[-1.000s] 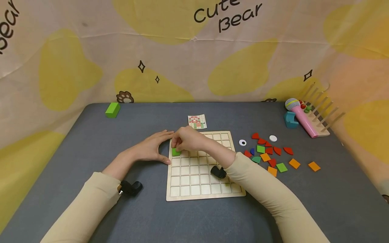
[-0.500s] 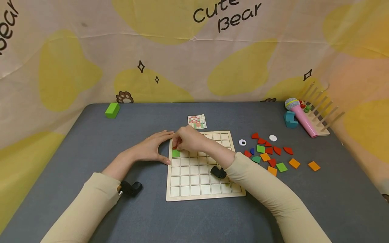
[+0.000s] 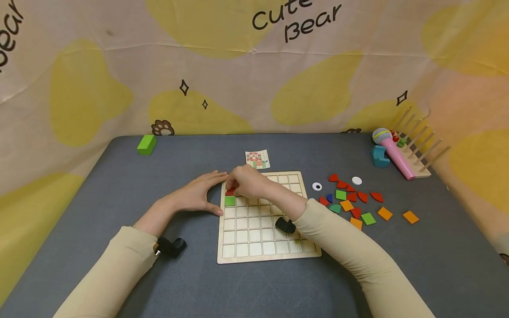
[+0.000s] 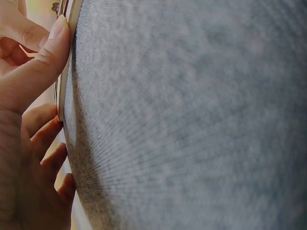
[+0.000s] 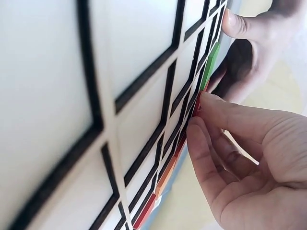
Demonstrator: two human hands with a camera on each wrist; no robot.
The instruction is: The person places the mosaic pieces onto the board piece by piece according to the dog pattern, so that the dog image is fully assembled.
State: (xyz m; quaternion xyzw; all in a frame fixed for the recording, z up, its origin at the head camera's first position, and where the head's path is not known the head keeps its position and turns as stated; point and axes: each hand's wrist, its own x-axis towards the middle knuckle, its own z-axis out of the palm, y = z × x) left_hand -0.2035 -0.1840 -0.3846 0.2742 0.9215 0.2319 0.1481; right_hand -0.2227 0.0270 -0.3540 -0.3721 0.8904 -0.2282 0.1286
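Pinching a red piece (image 3: 230, 191) over the board (image 3: 262, 247) with our right hand (image 3: 248, 183), left hand (image 3: 195, 194) spread against its edge.

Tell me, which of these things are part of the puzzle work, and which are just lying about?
In use: grid board, green tile, red piece, right hand, left hand, loose tiles, pattern card.
Lying about: green block, toy microphone, peg rack.
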